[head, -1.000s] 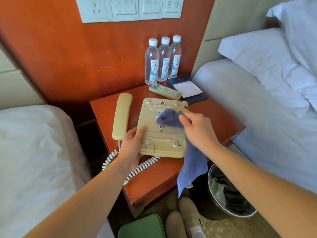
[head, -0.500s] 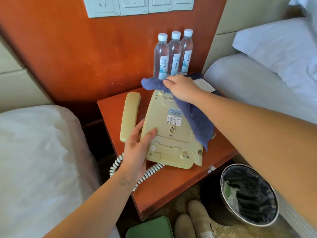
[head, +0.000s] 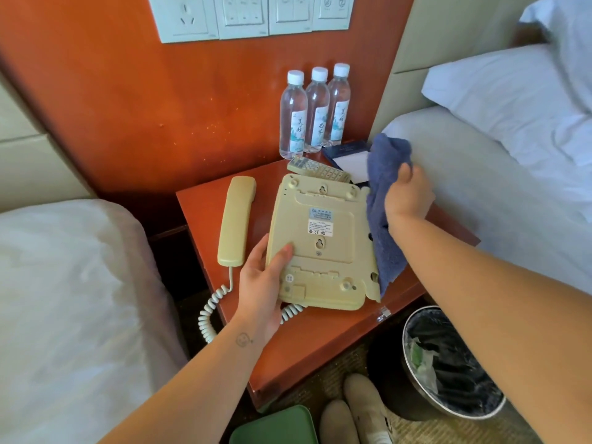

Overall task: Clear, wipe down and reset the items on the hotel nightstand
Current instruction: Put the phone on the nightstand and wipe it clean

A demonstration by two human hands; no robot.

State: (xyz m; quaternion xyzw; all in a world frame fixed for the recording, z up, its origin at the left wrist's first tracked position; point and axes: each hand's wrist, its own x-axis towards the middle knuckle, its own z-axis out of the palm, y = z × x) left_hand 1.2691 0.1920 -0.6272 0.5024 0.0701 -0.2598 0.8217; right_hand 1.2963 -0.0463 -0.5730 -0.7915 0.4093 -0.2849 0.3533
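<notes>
Head view: upturned phone, cloth poised

The left hand (head: 262,283) gripped the near edge of the upturned phone (head: 323,238) on the nightstand (head: 320,341), thumb on top; a firm hold would steady it. The right hand (head: 407,197) clutched the blue cloth (head: 384,238) at its right edge; short strokes into the recesses would suit. Its keypad faced down, unseen; the cloth partly hid the notepad (head: 352,157).

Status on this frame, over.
Left hand grips upturned phone base. Right hand holds blue cloth at base's right edge. Handset lies on nightstand, left of base.
</notes>
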